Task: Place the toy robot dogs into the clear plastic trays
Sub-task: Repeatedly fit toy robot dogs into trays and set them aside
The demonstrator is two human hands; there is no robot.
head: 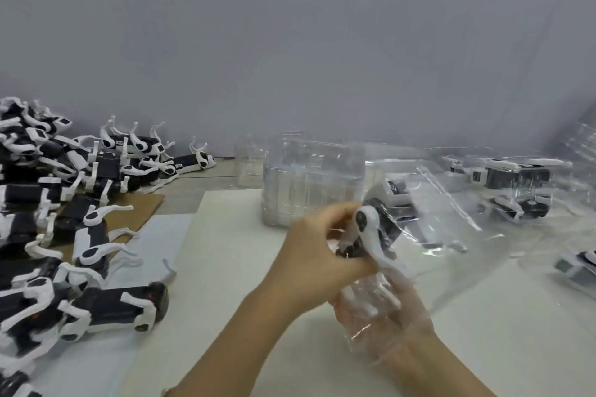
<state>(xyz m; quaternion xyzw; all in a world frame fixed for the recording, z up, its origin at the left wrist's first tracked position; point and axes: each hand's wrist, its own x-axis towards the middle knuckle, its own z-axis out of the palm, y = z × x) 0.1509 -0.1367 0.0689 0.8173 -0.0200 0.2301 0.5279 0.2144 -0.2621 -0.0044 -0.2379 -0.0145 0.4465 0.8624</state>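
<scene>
Toy robot dog (371, 229): black body, white legs, held up at centre right, above the table. Its far half is covered by the clear plastic tray (429, 235), which is tilted up off the surface.

Left hand (316, 255): fingers curled round the dog's body and legs, grasping it.

Right hand (383, 313): under the tray's near end, seen only through the plastic (glare blurs it). Whether its fingers clasp the tray cannot be told.

Just behind: stack of empty trays (309, 184), standing upright. Far right: packed tray (512, 184) lying flat with a dog inside.

Left side: pile of loose dogs (64, 203), heaped, many with legs in the air.

Surface: white sheets (225, 251) laid over a pale tabletop (206, 177). Brown cardboard (138, 213) lies under part of the pile.

Room: plain grey wall (290, 42) directly behind the table.

Writing: small labels on a few of the far dogs, too small to read.
</scene>
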